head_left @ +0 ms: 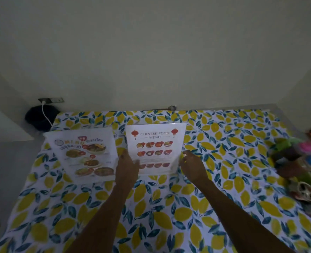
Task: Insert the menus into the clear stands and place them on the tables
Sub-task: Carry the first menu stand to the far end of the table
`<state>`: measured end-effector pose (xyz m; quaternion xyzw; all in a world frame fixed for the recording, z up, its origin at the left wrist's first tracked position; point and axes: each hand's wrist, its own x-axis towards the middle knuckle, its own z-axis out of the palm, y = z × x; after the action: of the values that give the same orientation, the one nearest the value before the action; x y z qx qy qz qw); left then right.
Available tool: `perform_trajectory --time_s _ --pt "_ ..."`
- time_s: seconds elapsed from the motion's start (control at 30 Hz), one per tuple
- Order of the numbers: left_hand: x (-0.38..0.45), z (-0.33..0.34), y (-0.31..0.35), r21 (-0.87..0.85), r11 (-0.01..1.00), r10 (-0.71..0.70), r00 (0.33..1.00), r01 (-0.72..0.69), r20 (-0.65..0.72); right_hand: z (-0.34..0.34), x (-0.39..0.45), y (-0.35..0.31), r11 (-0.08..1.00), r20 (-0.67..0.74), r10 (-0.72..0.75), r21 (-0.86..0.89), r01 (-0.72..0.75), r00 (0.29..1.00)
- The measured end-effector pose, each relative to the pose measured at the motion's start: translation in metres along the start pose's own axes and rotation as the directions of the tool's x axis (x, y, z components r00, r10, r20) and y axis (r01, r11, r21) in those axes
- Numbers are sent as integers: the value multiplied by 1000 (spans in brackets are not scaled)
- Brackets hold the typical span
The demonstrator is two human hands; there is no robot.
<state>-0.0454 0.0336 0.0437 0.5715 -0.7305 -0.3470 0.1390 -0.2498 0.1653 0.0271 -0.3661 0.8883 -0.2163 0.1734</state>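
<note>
A clear stand holding the Chinese food menu (155, 145) stands upright near the far middle of the table with the lemon-print cloth (151, 207). My left hand (126, 168) rests against the stand's lower left edge, fingers apart. At the stand's lower right corner, my right hand (192, 166) hovers with loosely curled fingers; whether it touches is unclear. A second menu (85, 154), with Thai lettering and food pictures, lies to the left and seems to sit in a tilted clear holder.
A pile of colourful items (300, 165) crowds the right edge of the table. A dark round object (39, 117) with a white cable sits at the back left by a wall socket. The plain wall rises just behind the table.
</note>
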Motion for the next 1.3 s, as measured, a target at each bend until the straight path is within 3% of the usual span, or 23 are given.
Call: perform_trajectory --time_s 0.1,0.2,0.47,0.63,0.83,1.03,1.3 --pt "8 3 6 60 997 -46 998 48 -35 7 18 5 992 6 -119 -38 119 993" --pt "9 1 3 20 1000 -7 998 8 -60 4 25 7 982 -17 -189 14 189 982" --pt "4 -1 14 85 994 69 996 -63 -65 -28 20 17 972 -45 -230 34 231 972" --pt "-14 -11 79 22 979 203 978 -202 -47 -82 6 35 969 -144 -246 -1 248 959" --pt "-24 6 165 5 935 355 935 -355 2 -158 3 73 984 -260 -171 -94 152 950" --pt "-20 57 246 -18 873 488 873 -487 22 -236 16 125 990 -361 -107 -124 66 926" --pt "-1 154 368 -14 843 537 843 -537 22 -346 102 225 974 -410 -143 -218 56 901"
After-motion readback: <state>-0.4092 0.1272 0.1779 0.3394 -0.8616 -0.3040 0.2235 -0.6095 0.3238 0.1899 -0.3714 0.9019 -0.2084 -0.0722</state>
